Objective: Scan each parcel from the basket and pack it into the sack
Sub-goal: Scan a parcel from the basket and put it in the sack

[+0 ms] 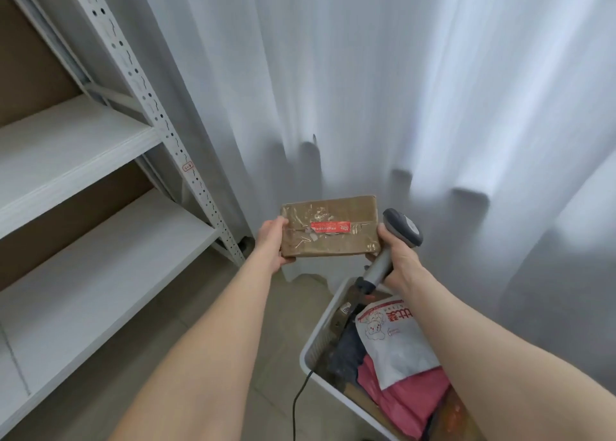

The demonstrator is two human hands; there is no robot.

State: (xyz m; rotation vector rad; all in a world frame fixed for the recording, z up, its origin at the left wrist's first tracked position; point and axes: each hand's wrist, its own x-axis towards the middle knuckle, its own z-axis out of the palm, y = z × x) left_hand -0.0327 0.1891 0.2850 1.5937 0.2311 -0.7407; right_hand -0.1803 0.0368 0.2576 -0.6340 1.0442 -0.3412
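Observation:
A flat brown cardboard parcel (330, 227), wrapped in clear tape with a red label on top, is held out in front of me above the floor. My left hand (271, 242) grips its left edge, thumb on top. My right hand (398, 255) grips the handle of a grey barcode scanner (401, 229), and its thumb touches the parcel's right edge. The scanner head sits just right of the parcel. Below my right arm stands the white basket (320, 334) holding several parcels: a white mailer bag (396, 340), a pink bag (410, 394) and dark and brown ones. No sack is in view.
A white metal shelving rack (100, 147) with bare boards fills the left side. White curtains (400, 90) hang across the back and right, reaching the tan floor. The scanner's black cable (298, 397) drops beside the basket's left rim.

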